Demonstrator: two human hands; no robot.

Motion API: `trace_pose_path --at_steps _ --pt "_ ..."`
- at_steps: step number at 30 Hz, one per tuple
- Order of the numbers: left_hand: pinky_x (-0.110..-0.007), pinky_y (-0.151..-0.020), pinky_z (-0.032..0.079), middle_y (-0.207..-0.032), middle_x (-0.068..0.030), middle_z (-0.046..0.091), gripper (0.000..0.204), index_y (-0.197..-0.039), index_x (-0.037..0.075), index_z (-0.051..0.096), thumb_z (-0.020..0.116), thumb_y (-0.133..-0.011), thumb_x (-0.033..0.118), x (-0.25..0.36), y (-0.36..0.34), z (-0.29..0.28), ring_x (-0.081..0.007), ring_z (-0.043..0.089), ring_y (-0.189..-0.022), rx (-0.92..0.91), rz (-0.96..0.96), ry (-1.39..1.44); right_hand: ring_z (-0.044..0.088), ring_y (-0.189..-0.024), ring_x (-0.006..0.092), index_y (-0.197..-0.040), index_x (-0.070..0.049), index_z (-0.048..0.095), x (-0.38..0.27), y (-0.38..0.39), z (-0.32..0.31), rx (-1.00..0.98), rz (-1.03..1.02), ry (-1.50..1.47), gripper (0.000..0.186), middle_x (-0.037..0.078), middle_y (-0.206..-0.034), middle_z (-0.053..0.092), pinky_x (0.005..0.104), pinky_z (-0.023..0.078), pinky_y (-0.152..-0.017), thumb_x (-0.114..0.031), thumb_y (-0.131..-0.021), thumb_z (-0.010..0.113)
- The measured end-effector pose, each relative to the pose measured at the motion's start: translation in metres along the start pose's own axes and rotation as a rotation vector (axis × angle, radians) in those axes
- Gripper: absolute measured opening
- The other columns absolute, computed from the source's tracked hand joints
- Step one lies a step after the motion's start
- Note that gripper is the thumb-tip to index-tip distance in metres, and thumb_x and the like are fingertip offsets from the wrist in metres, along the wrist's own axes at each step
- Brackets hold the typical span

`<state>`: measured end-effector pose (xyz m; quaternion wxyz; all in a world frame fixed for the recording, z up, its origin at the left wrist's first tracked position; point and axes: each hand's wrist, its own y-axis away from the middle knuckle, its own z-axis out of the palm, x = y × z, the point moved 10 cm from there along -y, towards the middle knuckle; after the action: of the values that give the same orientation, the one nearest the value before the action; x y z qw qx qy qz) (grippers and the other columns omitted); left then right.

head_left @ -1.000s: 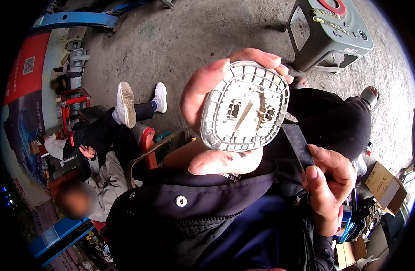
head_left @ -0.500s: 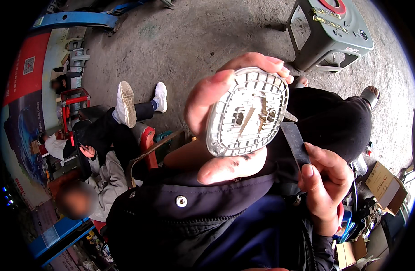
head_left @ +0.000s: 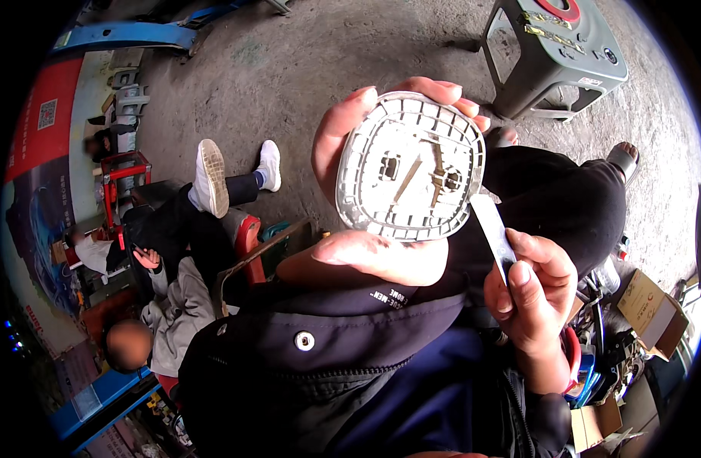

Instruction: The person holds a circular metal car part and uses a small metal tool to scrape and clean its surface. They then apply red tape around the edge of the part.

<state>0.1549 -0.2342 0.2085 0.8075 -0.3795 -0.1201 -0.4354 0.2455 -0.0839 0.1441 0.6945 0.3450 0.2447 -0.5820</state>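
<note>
My left hand [head_left: 392, 263] grips a rounded, squarish light-grey part [head_left: 411, 137] with a gridded rim, fingers around the upper and left edges, thumb along the bottom. Its inner face is turned up, showing small fittings and narrow slots. My right hand [head_left: 537, 294] pinches a thin flat metal strip [head_left: 491, 229] between thumb and fingers. The strip's upper end is beside the part's lower right edge; whether they touch I cannot tell. Behind both hands are my dark-trousered leg [head_left: 564, 198] and my dark jacket.
A grey stool [head_left: 594, 57] with a red ring stands upper right. At left a person in a grey sleeve [head_left: 182, 313] and white shoes sits reclined, near a red rack [head_left: 125, 160] and blue metal beam [head_left: 121, 34]. An open cardboard box [head_left: 652, 313] and clutter lie lower right.
My left hand has moved up a little and turned the part more face-up. My right hand and strip have shifted up and left, and the strip now catches the light.
</note>
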Motion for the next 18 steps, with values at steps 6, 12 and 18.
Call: trace_pose_path --at_steps 6,12,18 --pt "-0.054 -0.083 0.053 -0.121 -0.0328 0.051 0.090 -0.144 0.013 0.031 0.030 -0.085 0.081 0.001 -0.001 -0.002 -0.0416 0.059 -0.101 -0.087 -0.065 -0.119 0.039 -0.043 0.0082 -0.124 0.002 0.057 0.016 -0.006 0.009 -0.039 0.135 -0.331 0.030 0.004 -0.058 0.051 0.0215 0.034 -0.038 -0.011 -0.098 0.054" --pt "-0.053 -0.083 0.054 -0.120 -0.0330 0.053 0.094 -0.143 0.010 0.031 0.031 -0.082 0.083 -0.010 0.002 -0.001 -0.0409 0.060 -0.100 -0.091 -0.124 -0.112 0.035 -0.043 0.0072 -0.122 0.001 0.059 0.032 -0.008 0.010 -0.014 0.306 -0.547 0.030 0.001 -0.056 0.045 0.0201 0.030 -0.036 -0.016 -0.098 0.055" --pt "-0.053 -0.084 0.054 -0.119 -0.0317 0.054 0.093 -0.141 0.009 0.034 0.031 -0.083 0.082 -0.005 -0.008 -0.009 -0.0402 0.061 -0.100 -0.038 -0.141 -0.206 0.038 -0.046 0.0066 -0.121 0.003 0.057 0.008 -0.012 -0.002 0.076 0.107 -0.372 0.031 0.000 -0.059 0.046 0.0201 0.032 -0.037 -0.018 -0.098 0.055"
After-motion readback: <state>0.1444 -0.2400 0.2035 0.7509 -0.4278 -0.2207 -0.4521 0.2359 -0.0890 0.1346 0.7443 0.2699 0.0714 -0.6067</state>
